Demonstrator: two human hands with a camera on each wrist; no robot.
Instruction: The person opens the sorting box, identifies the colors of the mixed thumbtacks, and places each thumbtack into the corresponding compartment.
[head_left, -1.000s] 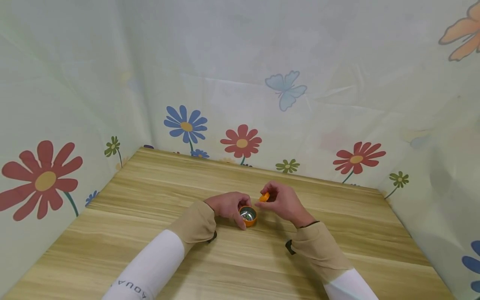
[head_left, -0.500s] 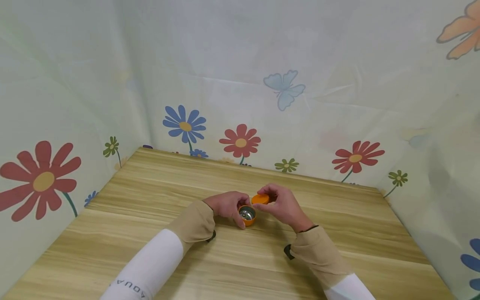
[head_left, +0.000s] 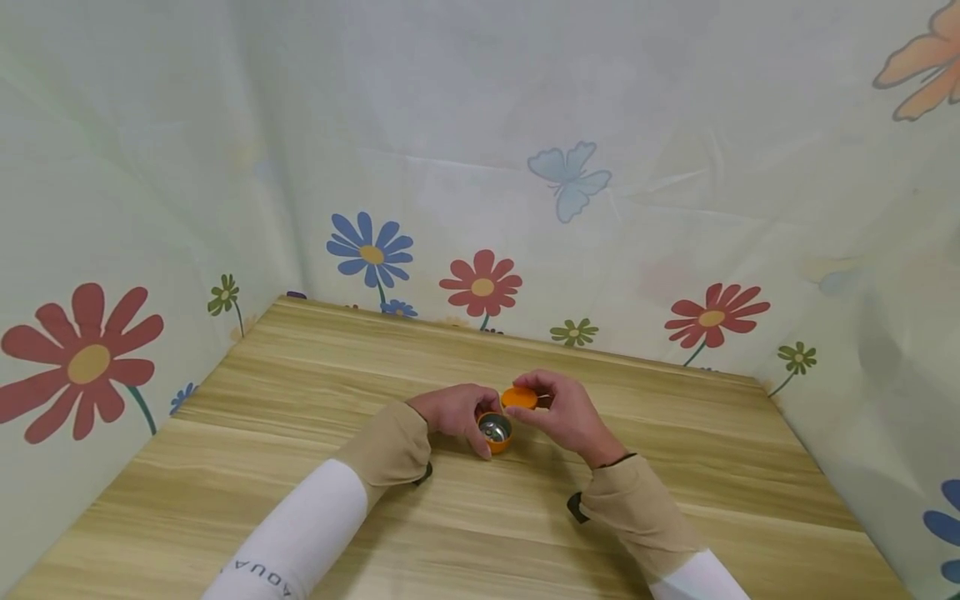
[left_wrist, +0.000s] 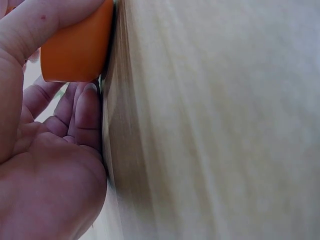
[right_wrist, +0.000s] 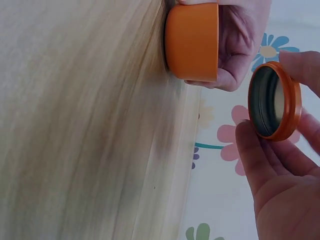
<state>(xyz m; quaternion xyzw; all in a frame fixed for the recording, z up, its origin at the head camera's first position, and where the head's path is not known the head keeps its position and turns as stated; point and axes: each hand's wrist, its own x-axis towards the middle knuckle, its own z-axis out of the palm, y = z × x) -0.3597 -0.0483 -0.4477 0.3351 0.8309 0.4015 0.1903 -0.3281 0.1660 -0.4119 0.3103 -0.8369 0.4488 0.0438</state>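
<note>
Orange tin point(head_left: 495, 432) stood open on the table point(head_left: 315, 392), clasped by our left hand point(head_left: 453, 410). Our right hand point(head_left: 564, 412) pinched the lid point(head_left: 519, 397), which had swung flat just above the tin since a second earlier; closing looked near.

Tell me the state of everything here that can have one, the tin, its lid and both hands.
Tin: open, standing on the table.
Lid: off, held above the tin, apart from it.
Left hand: grips the tin.
Right hand: pinches the lid by its rim.
</note>
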